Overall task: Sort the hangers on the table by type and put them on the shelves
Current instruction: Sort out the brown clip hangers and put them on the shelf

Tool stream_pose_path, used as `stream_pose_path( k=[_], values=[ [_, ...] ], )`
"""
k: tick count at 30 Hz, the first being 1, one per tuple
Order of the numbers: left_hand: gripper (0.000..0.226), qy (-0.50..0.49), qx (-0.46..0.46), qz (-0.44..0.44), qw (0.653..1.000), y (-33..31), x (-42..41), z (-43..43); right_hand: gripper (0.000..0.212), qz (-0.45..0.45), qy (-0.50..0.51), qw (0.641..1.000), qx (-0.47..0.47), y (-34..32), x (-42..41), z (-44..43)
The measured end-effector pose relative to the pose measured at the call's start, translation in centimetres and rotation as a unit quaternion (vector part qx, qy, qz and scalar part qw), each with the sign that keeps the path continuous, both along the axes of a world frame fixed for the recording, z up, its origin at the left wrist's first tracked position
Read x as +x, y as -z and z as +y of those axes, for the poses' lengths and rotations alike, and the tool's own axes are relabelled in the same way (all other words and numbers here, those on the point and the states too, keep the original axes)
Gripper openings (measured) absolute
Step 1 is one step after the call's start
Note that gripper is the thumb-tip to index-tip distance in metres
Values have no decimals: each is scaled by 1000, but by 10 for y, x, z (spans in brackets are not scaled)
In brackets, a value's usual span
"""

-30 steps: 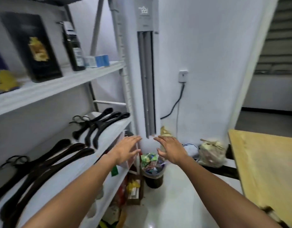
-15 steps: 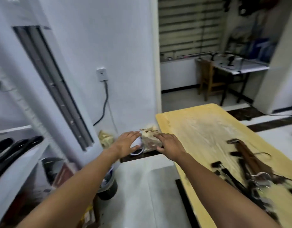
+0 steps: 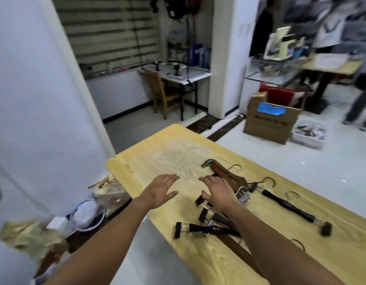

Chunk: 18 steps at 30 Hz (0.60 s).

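The white wall (image 3: 33,99) fills the view from nine to eleven o'clock. A second ago that side held the shelves with black hangers laid on them, and they have gone out of sight as the head turned right. The yellow wooden table (image 3: 173,153) was only a corner at four o'clock a second ago. It now runs from the centre down to five o'clock. Beyond it a cardboard box (image 3: 268,124) with a blue patch stands on the floor at two o'clock, and a wooden chair (image 3: 164,93) sits at twelve o'clock (the room's far right is smeared by the turn).

The hangers (image 3: 221,222) lie in a loose heap on the table, at about five o'clock from centre. A brown wooden hanger (image 3: 224,174) with a metal hook lies at the heap's far end. A dark bar hanger (image 3: 287,204) lies at four o'clock of it, and black clip hangers (image 3: 200,228) lie near the table's left edge.

Both hands are held palm down with the fingers straight and spread, holding nothing. The left hand (image 3: 160,190) is over bare tabletop, whereas half a second ago it was over the floor, short of the table. The right hand (image 3: 219,191) is over the heap's left part, and I cannot tell whether it touches a hanger. A plastic bag (image 3: 110,192) lies on the floor at nine o'clock of the left hand.
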<state>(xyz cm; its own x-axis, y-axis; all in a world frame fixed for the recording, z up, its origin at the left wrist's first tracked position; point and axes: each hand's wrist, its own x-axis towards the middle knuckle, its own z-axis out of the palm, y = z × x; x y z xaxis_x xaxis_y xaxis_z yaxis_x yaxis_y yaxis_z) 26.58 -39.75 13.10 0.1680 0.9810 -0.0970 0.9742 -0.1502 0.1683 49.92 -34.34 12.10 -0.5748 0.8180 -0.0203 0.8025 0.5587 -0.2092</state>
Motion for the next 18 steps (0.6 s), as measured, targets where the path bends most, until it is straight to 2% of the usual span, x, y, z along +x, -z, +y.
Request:
stream_pose_path(
  k=[6,18],
  values=[
    [58,87,-22,-20,996,16,34,49,53,-11,139,990,-14,13,41,19],
    [55,165,-73,-45,982,40,99,117,48,-47,327,944,-22,29,108,16]
  ],
)
